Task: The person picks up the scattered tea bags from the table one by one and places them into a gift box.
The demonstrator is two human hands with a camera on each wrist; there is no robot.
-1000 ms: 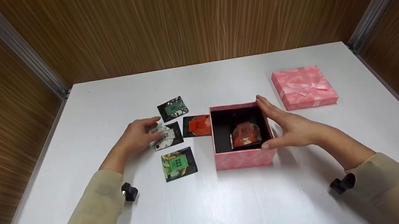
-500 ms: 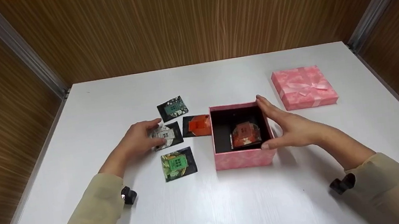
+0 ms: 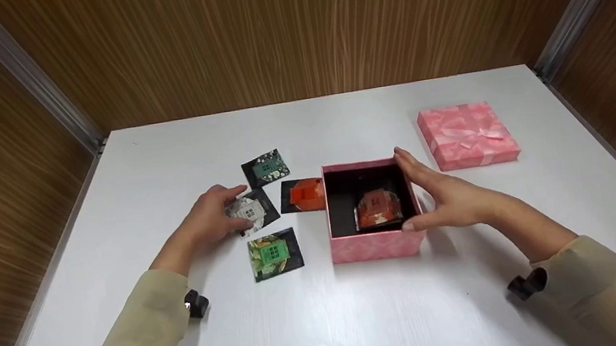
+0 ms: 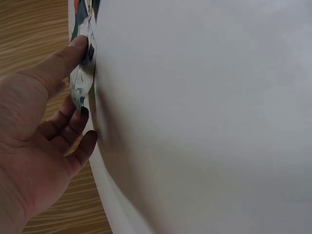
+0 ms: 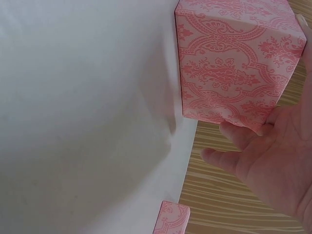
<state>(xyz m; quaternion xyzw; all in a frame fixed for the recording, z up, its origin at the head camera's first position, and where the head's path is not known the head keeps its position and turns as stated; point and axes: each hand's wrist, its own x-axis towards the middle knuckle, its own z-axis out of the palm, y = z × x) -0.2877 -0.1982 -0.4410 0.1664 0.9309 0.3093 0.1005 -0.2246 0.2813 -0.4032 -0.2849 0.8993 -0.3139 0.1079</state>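
My left hand (image 3: 210, 217) pinches the left edge of a white-and-black sachet (image 3: 251, 210), thumb on its printed face; in the left wrist view the sachet (image 4: 84, 80) is seen nearly edge-on between thumb and fingers. My right hand (image 3: 455, 199) holds the right side of an open pink gift box (image 3: 376, 246), thumb at the front corner and fingertips at the back one. The right wrist view shows the box's patterned wall (image 5: 224, 73) against those fingers. Inside the black interior leans a red-brown sachet (image 3: 378, 208).
Around the pinched sachet lie a dark green floral sachet (image 3: 266, 167), an orange one (image 3: 306, 195) beside the box, and a bright green one (image 3: 274, 254). The pink lid with a bow (image 3: 468, 137) lies back right on the white table (image 3: 361, 319). Wood-grain panels (image 3: 291, 34) enclose the table.
The white sachet has turned and shifted slightly left under my left hand, whose thumb has settled onto its face. My right hand and the box stay in place.
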